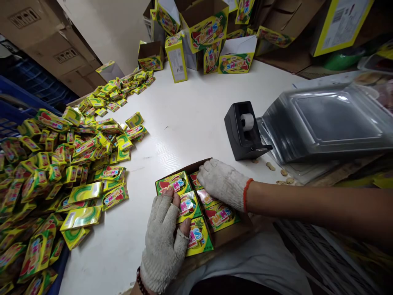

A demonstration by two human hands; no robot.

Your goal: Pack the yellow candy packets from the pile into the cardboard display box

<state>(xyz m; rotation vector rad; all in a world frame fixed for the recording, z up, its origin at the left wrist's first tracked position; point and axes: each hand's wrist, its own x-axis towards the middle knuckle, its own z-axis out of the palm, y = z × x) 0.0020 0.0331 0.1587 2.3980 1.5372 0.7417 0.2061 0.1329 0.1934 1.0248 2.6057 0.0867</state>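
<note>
A shallow brown cardboard box [229, 235] sits at the near table edge, filled with rows of yellow-green candy packets [221, 216]. My left hand [162, 239], in a fingerless knit glove, lies flat on the packets at the box's left side, fingers spread. My right hand [222, 182], in a white knit glove with a red cuff, rests palm down on the packets at the far side of the box, fingers bent over them. Neither hand lifts anything.
A big loose heap of the same packets [61, 172] covers the left of the white table [184, 110]. A black tape dispenser [244, 131] stands right of centre, next to stacked clear plastic trays [325, 123]. Open printed cartons [205, 28] crowd the far edge.
</note>
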